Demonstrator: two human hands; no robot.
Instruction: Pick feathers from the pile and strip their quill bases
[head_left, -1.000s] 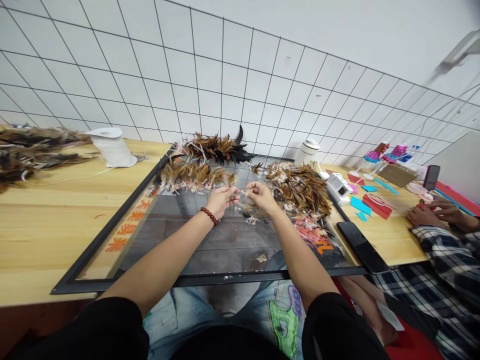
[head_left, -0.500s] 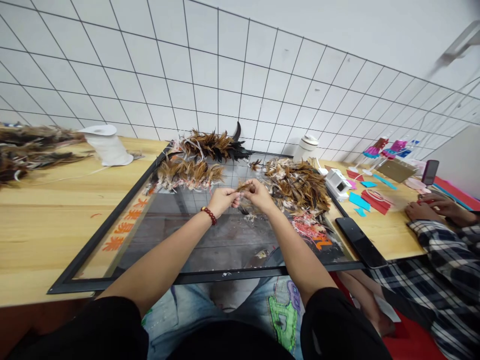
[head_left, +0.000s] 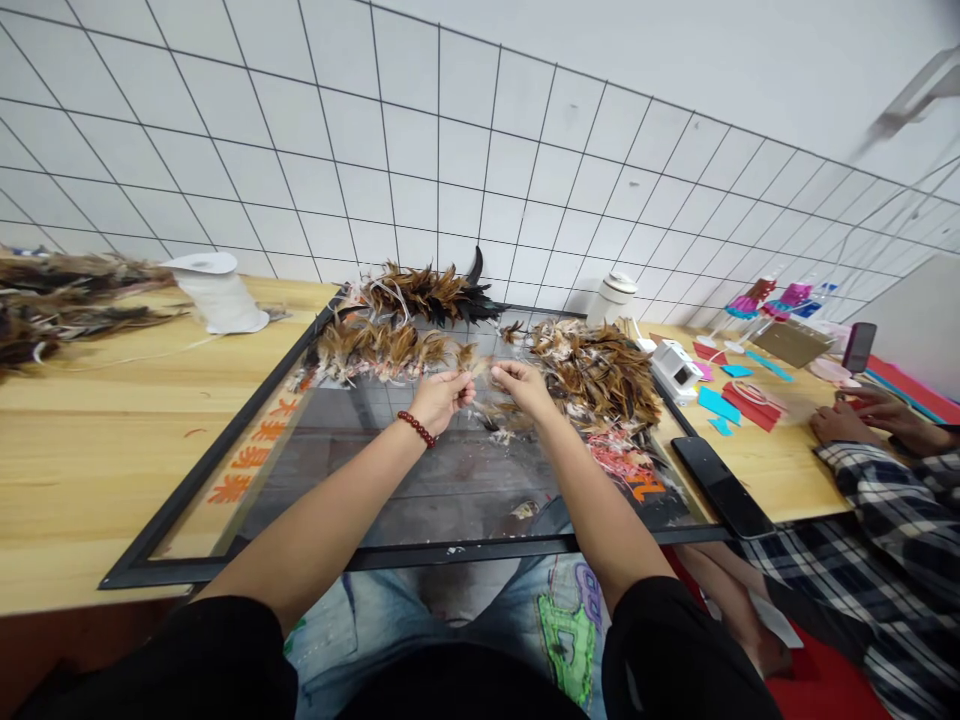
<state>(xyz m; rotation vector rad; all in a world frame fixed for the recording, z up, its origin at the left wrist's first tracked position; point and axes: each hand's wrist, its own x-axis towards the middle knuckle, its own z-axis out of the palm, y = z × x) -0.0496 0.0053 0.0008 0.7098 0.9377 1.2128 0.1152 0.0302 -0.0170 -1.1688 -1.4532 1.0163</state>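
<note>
My left hand (head_left: 444,398), with a red bead bracelet at the wrist, pinches a small brown feather (head_left: 466,358) that points up from the fingertips. A little to its right, my right hand (head_left: 520,386) is closed at the fingertips on pale wisps too small to make out. Both hands are over a dark-framed glass panel (head_left: 420,500). Beyond my left hand lies a row of brown feathers (head_left: 375,348), with a darker feather bunch (head_left: 427,292) behind it. A big heap of brown feathers (head_left: 607,370) sits right of my right hand.
A white spool (head_left: 223,295) and more feathers (head_left: 67,295) are on the left of the wooden table (head_left: 90,430). On the right are a black phone (head_left: 720,485), a white device (head_left: 675,368), a white bottle (head_left: 613,298), coloured pieces and another person's hands (head_left: 870,415).
My hands have moved apart from where they met at the fingertips. A small feather now stands up from my left fingers.
</note>
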